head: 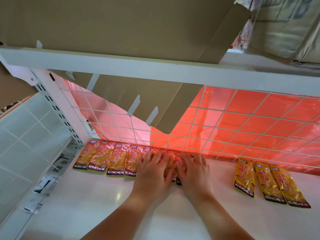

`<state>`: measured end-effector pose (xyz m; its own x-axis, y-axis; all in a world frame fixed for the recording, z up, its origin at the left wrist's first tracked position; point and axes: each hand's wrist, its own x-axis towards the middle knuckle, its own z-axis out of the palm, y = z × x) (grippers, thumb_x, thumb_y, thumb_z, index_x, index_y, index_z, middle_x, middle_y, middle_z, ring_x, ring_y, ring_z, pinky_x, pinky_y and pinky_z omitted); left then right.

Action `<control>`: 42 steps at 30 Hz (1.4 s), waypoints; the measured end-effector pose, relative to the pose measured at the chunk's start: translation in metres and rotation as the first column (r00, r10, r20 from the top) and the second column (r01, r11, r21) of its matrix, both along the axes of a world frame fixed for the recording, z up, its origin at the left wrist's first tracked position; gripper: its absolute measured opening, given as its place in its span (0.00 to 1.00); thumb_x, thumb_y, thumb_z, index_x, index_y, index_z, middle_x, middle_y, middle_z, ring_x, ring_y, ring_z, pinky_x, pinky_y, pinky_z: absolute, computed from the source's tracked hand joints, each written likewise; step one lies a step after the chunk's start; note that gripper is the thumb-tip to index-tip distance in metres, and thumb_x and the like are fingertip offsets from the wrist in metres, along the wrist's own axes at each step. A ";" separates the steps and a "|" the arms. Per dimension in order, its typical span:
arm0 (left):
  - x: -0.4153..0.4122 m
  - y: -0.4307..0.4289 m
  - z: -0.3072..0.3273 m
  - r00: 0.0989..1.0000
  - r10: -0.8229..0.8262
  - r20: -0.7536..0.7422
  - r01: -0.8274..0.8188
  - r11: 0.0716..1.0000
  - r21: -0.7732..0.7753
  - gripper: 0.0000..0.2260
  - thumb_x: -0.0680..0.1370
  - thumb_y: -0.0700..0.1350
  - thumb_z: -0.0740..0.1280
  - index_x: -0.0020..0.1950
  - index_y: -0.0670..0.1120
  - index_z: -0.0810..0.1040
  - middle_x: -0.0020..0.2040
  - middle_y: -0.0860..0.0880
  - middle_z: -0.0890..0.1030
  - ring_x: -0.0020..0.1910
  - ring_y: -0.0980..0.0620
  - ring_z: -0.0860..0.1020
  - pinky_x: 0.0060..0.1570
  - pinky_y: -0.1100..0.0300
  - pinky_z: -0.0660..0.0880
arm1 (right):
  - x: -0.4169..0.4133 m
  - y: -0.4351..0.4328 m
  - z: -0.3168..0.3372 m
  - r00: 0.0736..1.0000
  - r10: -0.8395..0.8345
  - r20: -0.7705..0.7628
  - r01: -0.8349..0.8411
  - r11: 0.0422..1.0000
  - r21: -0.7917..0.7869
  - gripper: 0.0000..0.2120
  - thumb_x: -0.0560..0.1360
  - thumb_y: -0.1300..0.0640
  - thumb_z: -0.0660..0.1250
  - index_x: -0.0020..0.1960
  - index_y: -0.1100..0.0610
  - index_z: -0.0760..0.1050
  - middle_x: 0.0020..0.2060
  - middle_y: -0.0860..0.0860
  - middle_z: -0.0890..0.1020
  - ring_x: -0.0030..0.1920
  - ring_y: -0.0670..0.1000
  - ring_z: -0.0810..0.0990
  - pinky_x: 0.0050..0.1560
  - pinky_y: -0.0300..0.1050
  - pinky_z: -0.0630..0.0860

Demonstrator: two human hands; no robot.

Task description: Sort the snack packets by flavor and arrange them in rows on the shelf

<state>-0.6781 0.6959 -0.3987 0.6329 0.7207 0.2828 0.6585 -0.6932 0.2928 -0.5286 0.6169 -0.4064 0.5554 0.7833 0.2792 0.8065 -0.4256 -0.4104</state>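
Orange-yellow foil snack packets with a dark "KONCHEW" band are laid in an overlapping row on the glossy white shelf board, their tops set against the white wire grid at the back. The row is begun beside the slotted white upright at the left and runs to the middle of the shelf, where the end packets are covered by both hands. The left hand and the right hand are placed side by side, palms down, fingers spread and nearly straight, pressed flat on those packets; nothing is clasped by either. The covered packets are washed in red glare, so their flavour is perhaps the same as the rest, but it cannot be read. Three yellow packets of the same brand are laid side by side well apart to the right, slightly tilted. A translucent red plastic sheet is seen behind the grid, and a brown cardboard sheet lies on the upper white shelf rail.
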 end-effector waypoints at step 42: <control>-0.001 0.000 -0.001 0.999 -0.029 0.027 0.029 1.000 -0.009 0.17 0.79 0.53 0.60 0.67 0.60 0.77 0.66 0.62 0.77 0.64 0.49 0.72 0.62 0.41 0.65 | 0.000 0.002 -0.002 1.000 0.008 0.004 -0.008 1.000 0.005 0.18 0.73 0.44 0.66 0.60 0.48 0.80 0.54 0.48 0.78 0.55 0.57 0.76 0.52 0.54 0.76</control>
<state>-0.6796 0.6963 -0.3998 0.6457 0.7050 0.2934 0.6303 -0.7089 0.3165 -0.5281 0.6187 -0.4081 0.5482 0.7862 0.2854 0.8114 -0.4170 -0.4096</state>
